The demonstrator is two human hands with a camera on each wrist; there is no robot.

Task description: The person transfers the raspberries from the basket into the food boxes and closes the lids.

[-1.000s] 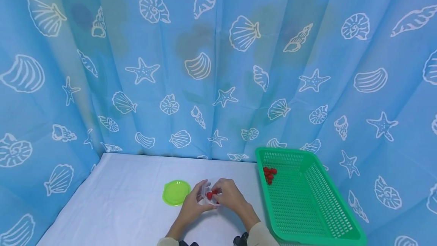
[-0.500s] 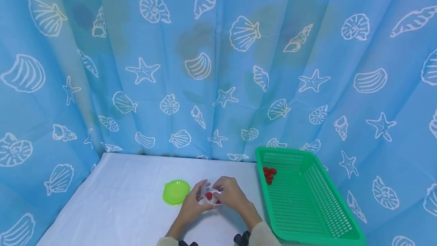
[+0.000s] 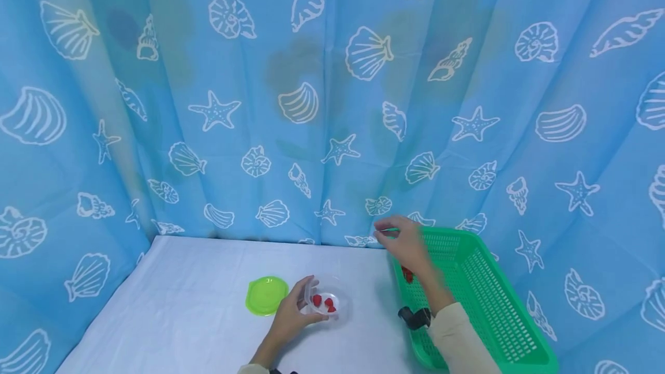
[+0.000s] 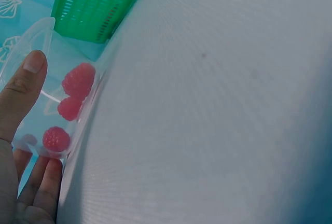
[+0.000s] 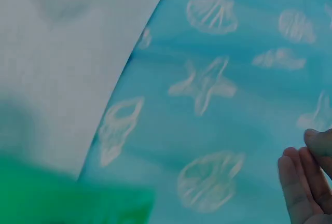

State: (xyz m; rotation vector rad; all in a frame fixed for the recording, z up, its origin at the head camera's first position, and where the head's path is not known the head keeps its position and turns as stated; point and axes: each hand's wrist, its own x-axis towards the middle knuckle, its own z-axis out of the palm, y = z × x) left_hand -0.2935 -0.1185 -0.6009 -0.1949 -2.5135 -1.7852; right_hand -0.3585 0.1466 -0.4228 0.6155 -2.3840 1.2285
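Gripping the cup [image 3: 340, 290] between thumb and curled fingers, our left hand [image 3: 290, 315] keeps it right of the one lid [image 3: 266, 296]. Our right hand [image 3: 405, 242], inside the cup half a second ago, now hovers by the far left corner of the single basket [image 3: 490, 281], fingers nearly straight and together, thumb near their tips. We count three berries [image 3: 317, 300] in the cup; more lie in the basket, partly hidden, their number unclear.

No lettering, brand, number or sign can be read in any view: not on the basket [image 3: 480, 281], the tub [image 3: 329, 289] and lid [image 3: 267, 296] left of it, or the curtain [image 3: 332, 97] behind it.
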